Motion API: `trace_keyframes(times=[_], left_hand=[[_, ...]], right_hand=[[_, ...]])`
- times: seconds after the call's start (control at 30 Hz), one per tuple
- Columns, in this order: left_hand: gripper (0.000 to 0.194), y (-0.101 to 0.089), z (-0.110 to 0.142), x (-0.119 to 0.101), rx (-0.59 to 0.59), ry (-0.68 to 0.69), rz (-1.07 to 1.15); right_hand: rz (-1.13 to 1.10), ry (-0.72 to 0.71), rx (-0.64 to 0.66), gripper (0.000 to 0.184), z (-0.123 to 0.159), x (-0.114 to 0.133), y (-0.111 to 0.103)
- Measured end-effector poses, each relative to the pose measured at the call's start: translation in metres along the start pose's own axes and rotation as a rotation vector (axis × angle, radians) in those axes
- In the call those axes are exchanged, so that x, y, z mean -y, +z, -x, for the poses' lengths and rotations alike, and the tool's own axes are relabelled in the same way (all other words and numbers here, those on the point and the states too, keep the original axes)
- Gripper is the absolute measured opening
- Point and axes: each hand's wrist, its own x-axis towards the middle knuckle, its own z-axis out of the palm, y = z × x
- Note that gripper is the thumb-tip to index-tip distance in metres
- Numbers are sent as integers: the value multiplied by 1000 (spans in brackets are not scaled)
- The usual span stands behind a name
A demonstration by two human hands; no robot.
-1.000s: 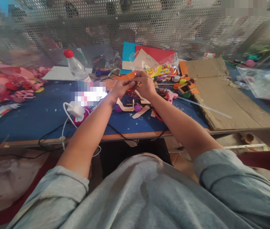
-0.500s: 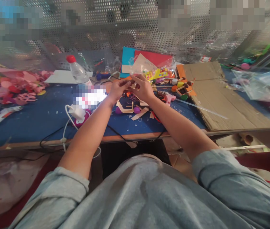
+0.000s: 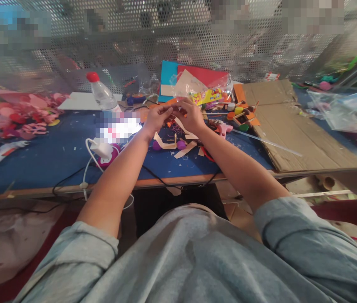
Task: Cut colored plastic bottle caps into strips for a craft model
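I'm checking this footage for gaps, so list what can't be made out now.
Head view: anything the left hand and right hand hold, hidden by the hands themselves.
Head view: the rest of the clear bag, cut off by the right edge.
Head view: things behind the perforated panel, blurred through its holes.
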Motion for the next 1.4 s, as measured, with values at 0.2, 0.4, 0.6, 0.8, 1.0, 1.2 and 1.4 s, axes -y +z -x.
trace_keyframes(times=[0.2,0.4,0.6,0.8,1.0,1.2,1.4], left_hand=[[71,-2,0,2,35,85,-49],[74,-3,-3,-2,16,67,-76],[57,-6,-2,-2,-28,68,-13],[55,-3,0,-4,12,36,-8],[53,-1,1,0,18,9,-60],[67,-5,-2,2,39,-65,-39],[74,-5,-3,6,53,41,-27]], right_hand=[[-24,10,-9,35,0,6,-1],[-18,28,-73,26,-1,8,-1],[-47,42,-28,49,-1,-1,3],[-12,55,-49,41,-1,0,1],[0,39,5,31,-1,6,0],[13,58,-15,27,-2,11,-3],[-18,78,4,37,-2,9,-3]])
